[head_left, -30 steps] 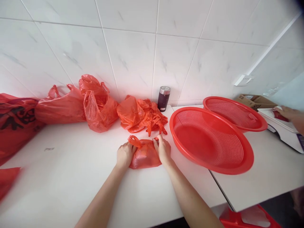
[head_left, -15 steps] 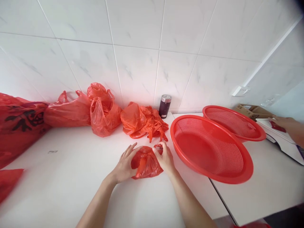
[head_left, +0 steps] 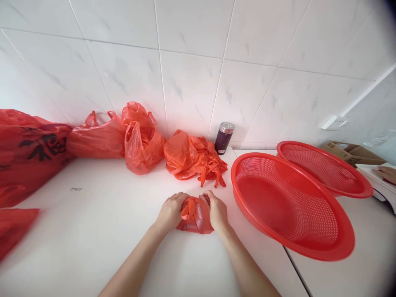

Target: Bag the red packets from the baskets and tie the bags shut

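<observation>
Between my hands, on the white tabletop [head_left: 105, 231], lies a small red plastic bag [head_left: 198, 220] with rounded contents pressing against its film; I cannot tell what they are. A loop of its handle stands up on top. My left hand [head_left: 172, 209] grips the bag's left side with curled fingers. On the opposite side, my right hand [head_left: 217, 210] is closed on the bag's upper right edge, fingertips partly hidden. Just behind the hands is a heap of crumpled red plastic bags [head_left: 193, 159].
Filled red bags [head_left: 95, 138] line the tiled wall at left, beside a large red bag [head_left: 37, 152] with black lettering. A dark tumbler [head_left: 223, 140] stands behind. Two red colanders [head_left: 272, 202] occupy the right, near a cardboard box [head_left: 355, 154] and another person's hand [head_left: 385, 173].
My fingers have closed in on the small bag from both sides, and its handle loop now stands up. The view has shifted slightly left. The other person's hand has moved.
</observation>
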The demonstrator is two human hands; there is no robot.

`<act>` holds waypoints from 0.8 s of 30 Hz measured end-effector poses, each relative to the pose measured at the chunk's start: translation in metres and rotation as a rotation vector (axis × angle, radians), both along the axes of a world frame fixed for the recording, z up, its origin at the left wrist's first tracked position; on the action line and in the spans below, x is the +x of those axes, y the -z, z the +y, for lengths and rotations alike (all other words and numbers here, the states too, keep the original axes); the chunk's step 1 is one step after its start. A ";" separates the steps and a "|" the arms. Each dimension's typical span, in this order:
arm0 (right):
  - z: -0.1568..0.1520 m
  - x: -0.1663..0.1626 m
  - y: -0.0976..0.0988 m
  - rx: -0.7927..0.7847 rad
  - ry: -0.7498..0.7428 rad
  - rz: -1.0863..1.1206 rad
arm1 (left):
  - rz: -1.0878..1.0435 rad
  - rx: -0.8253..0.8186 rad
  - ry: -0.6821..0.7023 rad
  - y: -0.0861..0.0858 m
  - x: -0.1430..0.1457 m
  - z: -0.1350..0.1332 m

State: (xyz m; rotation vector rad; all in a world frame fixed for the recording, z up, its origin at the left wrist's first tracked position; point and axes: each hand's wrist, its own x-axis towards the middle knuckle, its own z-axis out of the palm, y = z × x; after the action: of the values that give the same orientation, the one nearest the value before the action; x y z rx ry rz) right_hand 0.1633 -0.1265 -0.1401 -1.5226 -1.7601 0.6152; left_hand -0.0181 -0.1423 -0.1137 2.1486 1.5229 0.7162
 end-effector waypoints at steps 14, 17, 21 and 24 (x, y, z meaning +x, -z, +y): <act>-0.001 0.001 0.004 0.037 0.021 0.009 | -0.106 -0.091 0.015 0.003 0.000 -0.007; 0.001 0.004 0.006 0.047 0.071 0.119 | -0.084 -0.050 0.076 0.004 0.002 -0.012; 0.007 0.009 0.008 0.072 0.149 0.290 | -0.175 -0.007 -0.014 0.006 0.010 -0.018; 0.011 0.012 0.011 0.093 0.190 0.400 | -0.251 0.037 -0.093 0.001 0.015 -0.021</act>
State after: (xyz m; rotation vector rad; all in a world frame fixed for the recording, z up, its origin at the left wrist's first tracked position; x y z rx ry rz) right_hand 0.1756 -0.1152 -0.1508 -1.3715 -1.3081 0.6771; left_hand -0.0028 -0.1632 -0.1144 1.9373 1.4923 1.0113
